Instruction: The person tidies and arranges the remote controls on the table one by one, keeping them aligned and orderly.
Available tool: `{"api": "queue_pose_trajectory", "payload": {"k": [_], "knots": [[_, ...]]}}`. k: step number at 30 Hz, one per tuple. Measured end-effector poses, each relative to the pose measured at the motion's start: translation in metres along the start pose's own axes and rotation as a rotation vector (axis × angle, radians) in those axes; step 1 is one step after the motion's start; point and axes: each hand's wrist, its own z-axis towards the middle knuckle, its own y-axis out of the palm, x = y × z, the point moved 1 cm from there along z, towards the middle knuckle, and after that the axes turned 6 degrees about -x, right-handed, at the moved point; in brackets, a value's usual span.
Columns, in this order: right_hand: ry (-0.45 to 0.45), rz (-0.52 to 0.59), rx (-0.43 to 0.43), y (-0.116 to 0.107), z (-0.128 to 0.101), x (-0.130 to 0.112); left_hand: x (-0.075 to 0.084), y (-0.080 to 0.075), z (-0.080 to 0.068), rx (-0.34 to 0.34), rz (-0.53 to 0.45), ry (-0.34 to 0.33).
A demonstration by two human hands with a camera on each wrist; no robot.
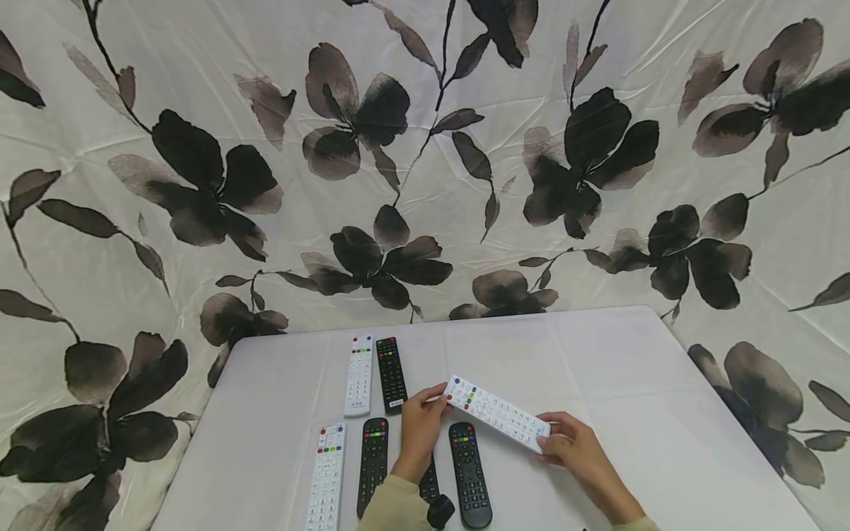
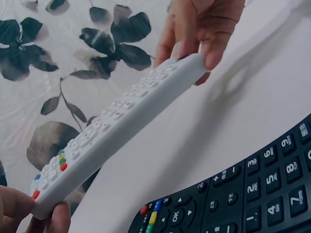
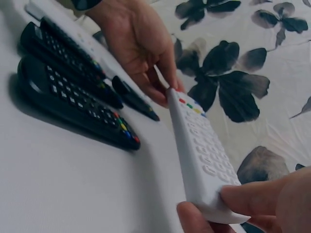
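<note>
A white remote control (image 1: 498, 414) with pale buttons and a few coloured ones is held between both hands, raised over the white table. The left hand (image 1: 421, 428) pinches its end near the red button. At the opposite end, the right hand (image 1: 576, 451) grips the remote, thumb on top and fingers beneath. In the left wrist view the white remote (image 2: 116, 126) slants upward from the left fingers (image 2: 59, 218) to the right hand (image 2: 204, 29). From the right wrist the remote (image 3: 199, 141) shows its button face, with the right thumb (image 3: 248, 196) on its near end.
A black remote (image 1: 470, 476) lies just below the held one. Left of it are another black remote (image 1: 373, 464) and one partly hidden by the left arm. A white remote (image 1: 325, 479) lies further left; white (image 1: 359, 376) and black (image 1: 391, 375) ones lie behind. Floral cloth (image 1: 425, 184) hangs beyond the table.
</note>
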Motion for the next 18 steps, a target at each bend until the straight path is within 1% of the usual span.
{"api": "queue_pose_trajectory", "payload": {"k": [6,10,13,16,18], "knots": [[-0.006,-0.043,-0.188,-0.008,-0.009,0.004,0.004,0.004,-0.002,-0.059,-0.018,0.012],[-0.007,-0.073,-0.29,-0.011,-0.015,0.004,0.007,0.008,-0.003,-0.107,0.0,0.005],[0.015,-0.097,-0.331,-0.01,-0.018,0.004,0.008,0.012,-0.001,-0.139,0.02,-0.004],[0.034,-0.15,-0.35,-0.008,-0.021,0.004,0.008,0.017,0.0,-0.172,0.034,-0.02],[0.036,-0.192,-0.359,-0.006,-0.023,0.004,0.009,0.02,0.001,-0.192,0.052,-0.043]]}}
